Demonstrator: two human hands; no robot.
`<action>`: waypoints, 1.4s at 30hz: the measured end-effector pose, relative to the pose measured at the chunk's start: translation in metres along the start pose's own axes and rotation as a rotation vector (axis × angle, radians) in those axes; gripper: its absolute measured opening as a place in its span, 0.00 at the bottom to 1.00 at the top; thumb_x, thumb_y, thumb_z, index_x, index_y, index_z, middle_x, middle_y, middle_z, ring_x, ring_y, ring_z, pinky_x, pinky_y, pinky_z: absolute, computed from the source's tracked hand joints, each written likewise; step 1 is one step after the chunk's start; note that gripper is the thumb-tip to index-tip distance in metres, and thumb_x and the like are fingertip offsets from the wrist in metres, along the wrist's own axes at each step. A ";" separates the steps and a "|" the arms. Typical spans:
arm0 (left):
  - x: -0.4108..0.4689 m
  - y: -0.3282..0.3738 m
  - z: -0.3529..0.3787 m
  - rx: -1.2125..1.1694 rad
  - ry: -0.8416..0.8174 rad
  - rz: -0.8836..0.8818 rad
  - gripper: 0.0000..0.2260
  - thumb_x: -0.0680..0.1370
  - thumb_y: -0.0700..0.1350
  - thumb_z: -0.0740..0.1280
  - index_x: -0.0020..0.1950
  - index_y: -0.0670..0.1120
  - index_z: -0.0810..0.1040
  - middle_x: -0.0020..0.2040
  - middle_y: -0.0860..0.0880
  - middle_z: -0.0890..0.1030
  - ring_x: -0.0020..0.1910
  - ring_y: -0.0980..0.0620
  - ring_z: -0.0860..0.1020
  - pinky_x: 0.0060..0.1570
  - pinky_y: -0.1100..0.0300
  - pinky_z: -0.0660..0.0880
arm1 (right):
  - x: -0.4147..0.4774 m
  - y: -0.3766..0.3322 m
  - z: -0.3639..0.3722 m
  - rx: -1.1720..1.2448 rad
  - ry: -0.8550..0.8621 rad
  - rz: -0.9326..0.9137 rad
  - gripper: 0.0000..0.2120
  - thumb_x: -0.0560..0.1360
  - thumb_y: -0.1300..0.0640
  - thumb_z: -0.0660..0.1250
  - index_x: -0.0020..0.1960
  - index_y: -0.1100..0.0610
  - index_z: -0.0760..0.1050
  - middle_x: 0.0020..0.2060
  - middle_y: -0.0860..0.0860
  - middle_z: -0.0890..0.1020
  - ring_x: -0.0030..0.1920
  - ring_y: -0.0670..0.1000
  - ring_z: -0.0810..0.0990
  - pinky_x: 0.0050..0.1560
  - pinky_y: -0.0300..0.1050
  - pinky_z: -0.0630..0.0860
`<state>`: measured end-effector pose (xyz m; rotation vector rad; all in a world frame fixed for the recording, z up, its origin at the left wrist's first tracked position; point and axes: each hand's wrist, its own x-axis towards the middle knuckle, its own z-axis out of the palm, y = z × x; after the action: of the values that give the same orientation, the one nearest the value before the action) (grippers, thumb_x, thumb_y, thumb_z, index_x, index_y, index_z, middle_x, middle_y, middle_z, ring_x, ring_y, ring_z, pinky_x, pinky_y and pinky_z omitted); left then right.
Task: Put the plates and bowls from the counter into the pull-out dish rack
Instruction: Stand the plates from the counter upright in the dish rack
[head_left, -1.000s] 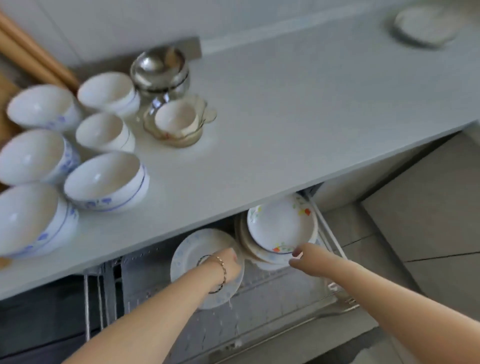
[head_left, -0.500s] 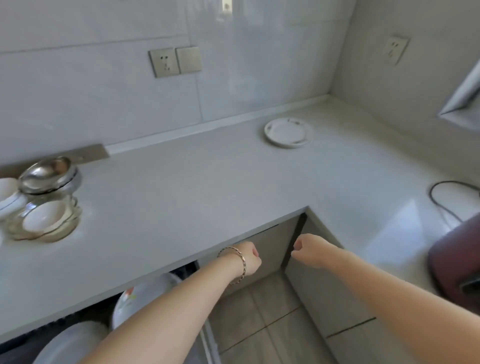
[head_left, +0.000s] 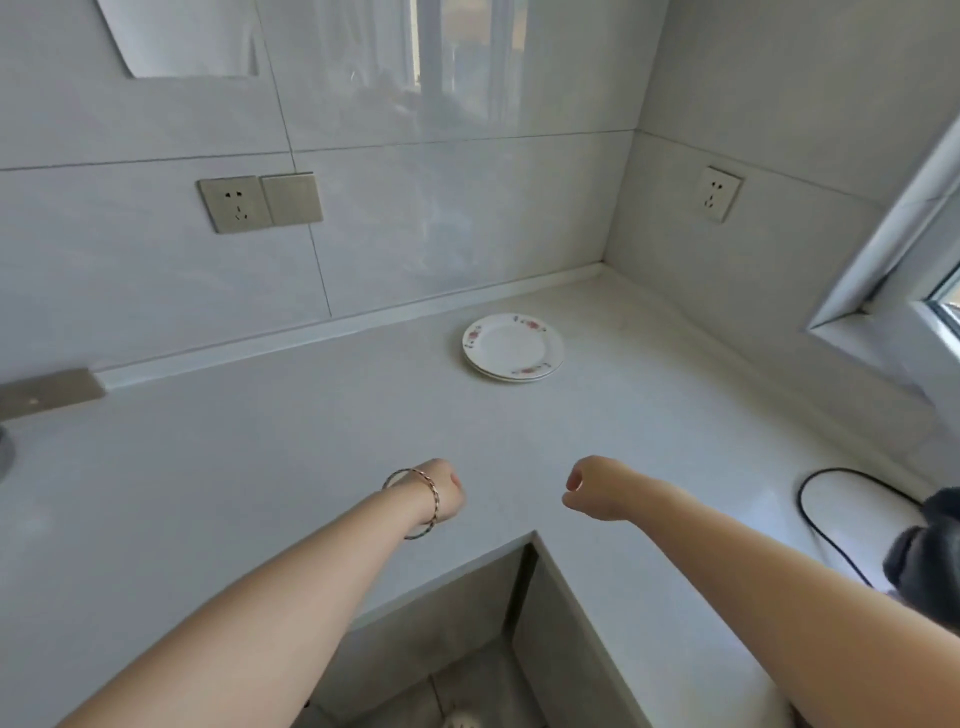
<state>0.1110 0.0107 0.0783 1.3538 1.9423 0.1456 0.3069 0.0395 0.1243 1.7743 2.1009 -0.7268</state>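
Both hands have risen from just below the counter's front edge half a second ago and now hang above the counter (head_left: 260, 467), near its inner corner, while the view has tilted upward and swung right. Gone from sight are the rack with its plates and the cluster of bowls at the left; only a grey sliver of something metallic shows at the far left edge, too cut off to name. Nearer and clearer than before are the plates (head_left: 512, 355), a stack of two white ones with small red flower marks on the rim, lying flat on the counter towards the back corner, well apart from both hands. Whether a third plate lies beneath cannot be told. The left hand (head_left: 441, 493) is curled into a loose fist and grips nothing; a thin bracelet (head_left: 423, 501) circles its wrist. The right hand (head_left: 592, 488) is likewise curled with fingers tucked under, holding nothing. Two bare forearms reach in from the bottom of the view. Two wall sockets show: one socket (head_left: 236, 203) with a blank plate beside it on the back wall, and a second socket (head_left: 719, 193) on the right wall. A black cable (head_left: 810, 519) loops on the counter at the right, running to a dark object that the frame edge cuts off. A window frame enters at the upper right.
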 end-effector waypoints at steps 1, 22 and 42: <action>0.017 0.002 -0.006 -0.005 0.005 0.004 0.09 0.74 0.40 0.56 0.46 0.44 0.76 0.45 0.41 0.80 0.45 0.44 0.79 0.47 0.58 0.74 | 0.014 0.001 -0.005 0.000 0.003 -0.008 0.18 0.78 0.55 0.58 0.65 0.62 0.72 0.64 0.55 0.75 0.64 0.56 0.73 0.62 0.46 0.71; 0.389 0.042 -0.072 -0.795 0.011 -0.285 0.24 0.74 0.35 0.64 0.69 0.43 0.65 0.39 0.49 0.74 0.41 0.47 0.75 0.36 0.59 0.74 | 0.393 0.011 -0.074 0.820 0.220 0.554 0.28 0.77 0.55 0.63 0.71 0.66 0.58 0.63 0.63 0.73 0.59 0.63 0.76 0.52 0.49 0.74; 0.295 0.024 -0.064 -0.819 0.058 -0.216 0.19 0.67 0.26 0.69 0.44 0.47 0.68 0.44 0.46 0.77 0.44 0.44 0.77 0.39 0.50 0.78 | 0.294 0.014 -0.043 1.175 0.171 0.447 0.17 0.74 0.69 0.64 0.61 0.63 0.68 0.44 0.54 0.76 0.51 0.58 0.76 0.59 0.59 0.76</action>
<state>0.0422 0.2910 -0.0147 0.5989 1.7498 0.7828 0.2675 0.3078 0.0021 2.7712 1.2276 -1.9341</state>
